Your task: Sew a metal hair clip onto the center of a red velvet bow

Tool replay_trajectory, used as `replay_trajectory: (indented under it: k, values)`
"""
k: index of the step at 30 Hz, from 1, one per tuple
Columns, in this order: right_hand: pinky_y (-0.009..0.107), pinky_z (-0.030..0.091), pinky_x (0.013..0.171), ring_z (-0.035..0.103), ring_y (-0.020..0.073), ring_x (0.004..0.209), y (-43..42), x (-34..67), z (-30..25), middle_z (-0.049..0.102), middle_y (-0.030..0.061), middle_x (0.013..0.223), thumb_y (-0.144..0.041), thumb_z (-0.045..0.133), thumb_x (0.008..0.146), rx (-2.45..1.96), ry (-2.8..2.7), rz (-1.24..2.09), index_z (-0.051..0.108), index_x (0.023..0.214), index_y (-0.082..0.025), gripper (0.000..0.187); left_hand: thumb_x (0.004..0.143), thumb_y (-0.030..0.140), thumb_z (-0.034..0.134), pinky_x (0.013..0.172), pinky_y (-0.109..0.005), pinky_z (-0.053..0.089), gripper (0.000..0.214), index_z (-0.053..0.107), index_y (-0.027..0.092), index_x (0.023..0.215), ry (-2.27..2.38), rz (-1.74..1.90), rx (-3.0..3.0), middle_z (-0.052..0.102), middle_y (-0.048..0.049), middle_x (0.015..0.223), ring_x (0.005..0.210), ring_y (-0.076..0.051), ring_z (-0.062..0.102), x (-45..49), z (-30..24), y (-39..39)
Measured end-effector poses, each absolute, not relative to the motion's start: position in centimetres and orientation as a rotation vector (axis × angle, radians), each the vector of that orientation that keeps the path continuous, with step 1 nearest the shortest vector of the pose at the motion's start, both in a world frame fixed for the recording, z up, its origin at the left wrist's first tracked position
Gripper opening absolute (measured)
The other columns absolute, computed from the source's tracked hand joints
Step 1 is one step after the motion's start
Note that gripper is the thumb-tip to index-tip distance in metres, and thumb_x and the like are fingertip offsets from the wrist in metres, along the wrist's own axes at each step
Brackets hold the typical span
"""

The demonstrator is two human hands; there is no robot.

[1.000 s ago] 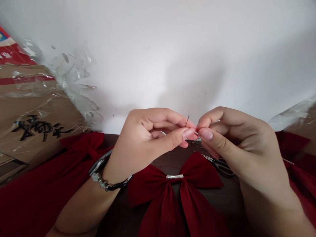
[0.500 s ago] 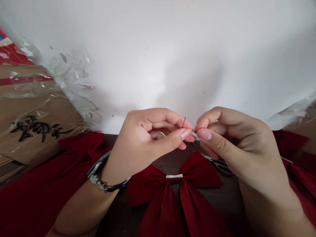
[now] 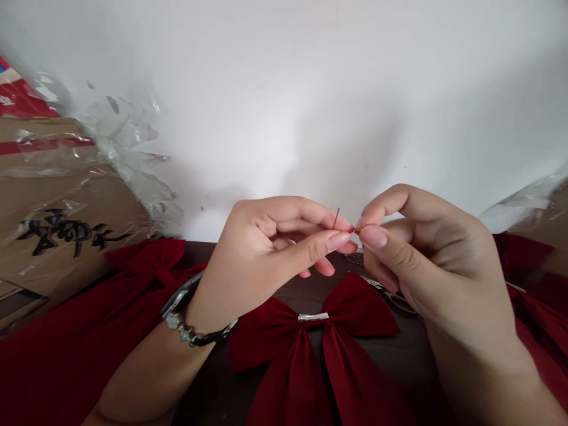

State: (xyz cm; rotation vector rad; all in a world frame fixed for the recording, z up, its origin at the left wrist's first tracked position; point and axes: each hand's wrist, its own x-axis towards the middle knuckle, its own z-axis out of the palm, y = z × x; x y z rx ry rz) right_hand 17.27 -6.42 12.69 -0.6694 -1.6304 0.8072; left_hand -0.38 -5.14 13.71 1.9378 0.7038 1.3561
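Cardboard box [image 3: 57, 231] left of the hands, red velvet bow [image 3: 306, 349] below them on a dark table [image 3: 197, 254], scissors [image 3: 396, 300] under the right hand [image 3: 430, 254], its fingertips pinched on something too small to tell, left hand [image 3: 270, 242] pinching an upright sewing needle [image 3: 336, 217]

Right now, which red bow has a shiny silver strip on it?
The middle bow: its silver strip crosses its centre. The left bow has only a red knot there.
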Motion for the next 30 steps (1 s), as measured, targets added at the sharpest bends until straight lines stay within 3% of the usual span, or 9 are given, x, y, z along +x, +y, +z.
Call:
replay_trajectory:
  k: [14,30]
  values:
    - [0.022,0.022,0.039,0.035,0.0066,0.041,-6.07,17.81,12.79,0.047,-0.0058,0.047,-0.026,0.067,0.085,-0.654,-1.716,0.816,0.054,0.081,-0.021,0.014,0.082,0.017,0.069,0.048,-0.012,0.055,0.003,0.070,0.019,0.082,0.690,1.393,1.951,0.076,0.0025,0.077,0.053,-0.008,0.067,-0.16,13.83,-5.31]
    - [0.018,0.025,0.040,0.036,0.0052,0.042,-5.63,17.67,12.47,0.044,-0.0067,0.048,-0.028,0.056,0.093,-0.581,-1.740,0.870,0.052,0.088,-0.020,0.011,0.082,0.015,0.066,0.049,-0.011,0.055,0.005,0.067,0.017,0.078,0.701,1.363,1.954,0.075,0.0009,0.072,0.052,-0.008,0.068,-0.15,14.05,-5.54]
